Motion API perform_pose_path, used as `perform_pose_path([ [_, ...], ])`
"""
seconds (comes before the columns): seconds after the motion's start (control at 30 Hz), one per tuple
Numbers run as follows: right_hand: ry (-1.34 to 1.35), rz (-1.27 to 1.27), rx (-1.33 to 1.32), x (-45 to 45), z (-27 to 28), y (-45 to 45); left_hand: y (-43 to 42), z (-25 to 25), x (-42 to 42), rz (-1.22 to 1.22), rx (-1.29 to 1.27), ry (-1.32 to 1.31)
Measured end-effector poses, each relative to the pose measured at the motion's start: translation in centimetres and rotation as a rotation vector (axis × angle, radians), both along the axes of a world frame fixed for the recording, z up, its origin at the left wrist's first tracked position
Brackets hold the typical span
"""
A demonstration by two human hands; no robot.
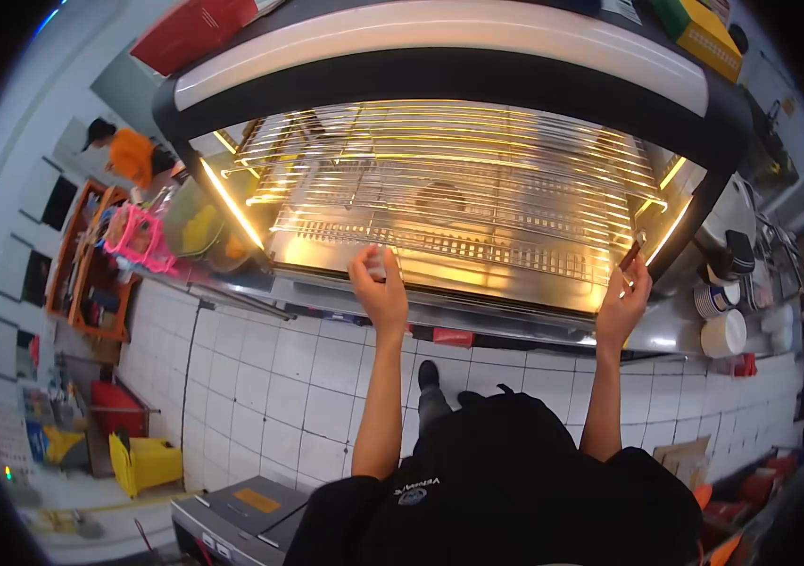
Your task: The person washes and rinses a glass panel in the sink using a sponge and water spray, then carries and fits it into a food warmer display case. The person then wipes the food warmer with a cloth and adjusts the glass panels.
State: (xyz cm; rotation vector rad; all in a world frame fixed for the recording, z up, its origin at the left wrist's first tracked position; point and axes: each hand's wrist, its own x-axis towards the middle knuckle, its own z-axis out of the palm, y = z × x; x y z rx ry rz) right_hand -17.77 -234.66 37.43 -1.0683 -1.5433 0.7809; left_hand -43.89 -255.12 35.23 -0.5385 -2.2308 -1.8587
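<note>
A lit display warmer [449,274] with wire racks [477,146] fills the view ahead of me, its front facing me. My left hand [381,291] is at the lower front edge, left of the middle. Its fingers are curled around something small and whitish, too unclear to name. My right hand [622,300] is at the right front corner of the warmer. Its fingers are closed on a short dark brown piece [631,253] that points up toward the side light strip. Whether that piece is fixed to the warmer I cannot tell.
White tubs [723,334] and stacked bowls [711,300] stand on the counter at right. Pink baskets [140,238] and a green container [190,222] stand at left. A person in orange [130,157] is farther left. A yellow stool [145,464] stands on the tiled floor.
</note>
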Motion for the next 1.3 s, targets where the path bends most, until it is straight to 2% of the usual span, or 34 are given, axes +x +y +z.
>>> perform_pose_path([
  [0.13, 0.058, -0.047, -0.068, -2.8, -0.3, 0.5, 0.2, 0.8, -5.8, -0.028, -0.058, 0.235],
  [0.17, 0.080, -0.028, -0.011, -3.8, 0.6, 0.0, 0.3, 0.9, -7.0, -0.025, -0.060, 0.274],
  [0.27, -0.093, -0.129, 0.048, -5.2, -0.2, 0.4, 0.1, 1.6, -9.2, -0.056, -0.012, 0.305],
  [0.33, 0.010, -0.160, 0.015, -7.1, 0.5, -0.3, 0.8, 2.8, -10.7, -0.109, 0.060, 0.315],
  [0.37, -0.048, -0.197, 0.104, -7.6, 0.3, 0.0, 1.0, 2.6, -11.9, -0.115, 0.028, 0.376],
  [0.4, -0.117, -0.238, 0.188, -7.7, 0.1, 0.3, 1.4, 2.9, -12.7, -0.123, 0.067, 0.368],
  [0.47, -0.188, -0.211, 0.133, -7.4, -0.9, 1.4, 2.1, 3.3, -13.8, -0.264, 0.071, 0.295],
  [0.57, -0.137, -0.224, 0.087, -8.2, -1.0, 1.5, 3.0, 3.1, -14.8, -0.406, 0.056, -0.060],
  [0.6, -0.150, -0.343, 0.272, -9.7, -1.3, 1.5, 3.7, 2.2, -16.3, -0.359, 0.104, 0.187],
  [0.63, -0.246, -0.407, 0.424, -9.0, -4.4, 3.7, 5.0, 1.3, -16.6, -0.296, 0.139, 0.429],
  [0.67, -0.340, -0.490, 0.576, -8.3, -7.4, 5.7, 5.5, 1.7, -16.3, -0.263, 0.168, 0.486],
  [0.7, -0.221, -0.472, 0.421, -9.7, -5.5, 5.0, 5.3, 2.1, -16.1, -0.286, 0.157, 0.367],
  [0.77, -0.137, -0.515, 0.428, -10.7, -5.1, 4.8, 5.8, 1.4, -16.6, -0.182, 0.165, 0.527],
  [0.8, -0.225, -0.549, 0.491, -10.9, -3.3, 3.8, 5.0, 2.7, -16.1, -0.294, 0.179, 0.350],
  [0.87, -0.288, -0.589, 0.540, -11.0, -3.4, 4.2, 4.8, 3.5, -16.5, -0.301, 0.173, 0.311],
  [1.0, -0.293, -0.551, 0.543, -10.5, -3.0, 3.8, 5.0, 4.0, -16.2, -0.337, 0.188, 0.299],
  [1.13, -0.265, -0.509, 0.397, -9.4, -3.0, 3.6, 4.8, 3.7, -16.1, -0.360, 0.156, 0.259],
  [1.17, -0.383, -0.564, 0.377, -9.1, -2.4, 3.0, 4.5, 4.5, -15.8, -0.369, 0.185, 0.265],
  [1.27, -0.279, -0.484, 0.301, -8.5, -2.0, 1.7, 3.5, 4.2, -14.9, -0.346, 0.172, 0.271],
  [1.3, -0.286, -0.494, 0.386, -7.7, -3.2, 2.2, 2.9, 4.2, -14.4, -0.358, 0.131, 0.224],
])
